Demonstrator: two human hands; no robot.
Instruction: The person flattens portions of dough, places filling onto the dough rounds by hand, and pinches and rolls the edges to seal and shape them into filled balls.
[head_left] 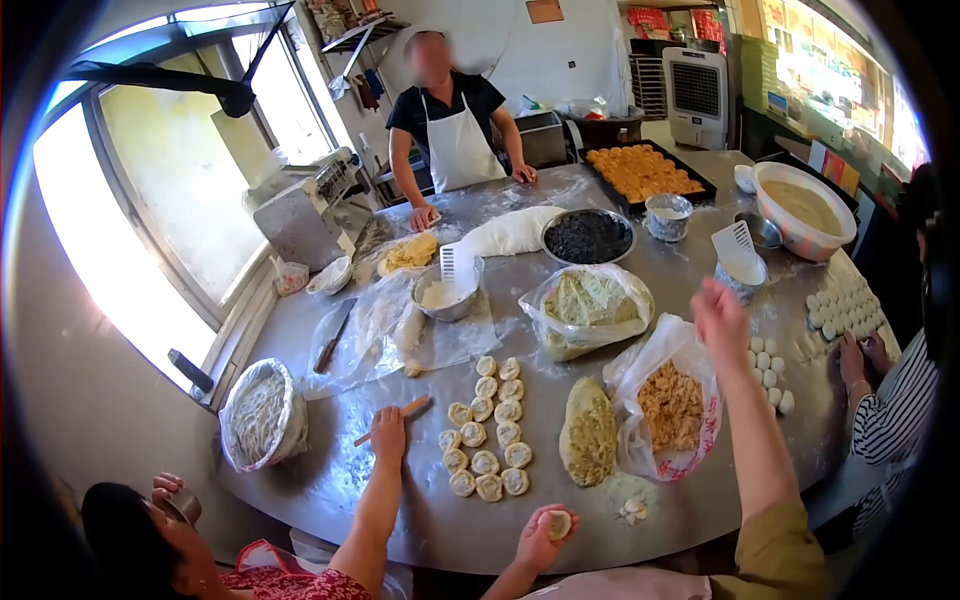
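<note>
My left hand point(541, 541) is at the table's near edge, its fingers closed round a small round of dough point(560, 524). My right hand point(721, 318) is raised over the table, above and right of a bag of orange-brown shredded filling point(672, 405). Its fingers look curled and slightly blurred; whatever they hold, if anything, I cannot make out. Left of that bag lies a long dough piece with greenish filling point(588, 432). Several filled dough rounds point(484, 462) sit in rows farther left. Some white crumbly bits point(633, 511) lie between my arms.
At lower left a person's hand point(388, 434) rests on a wooden rolling pin point(410, 407). Across the table stands a person in a white apron point(462, 140). Another person's hands point(864, 357) are at right. A knife point(333, 335), bowl of black filling point(588, 236) and baking tray point(712, 190) lie around.
</note>
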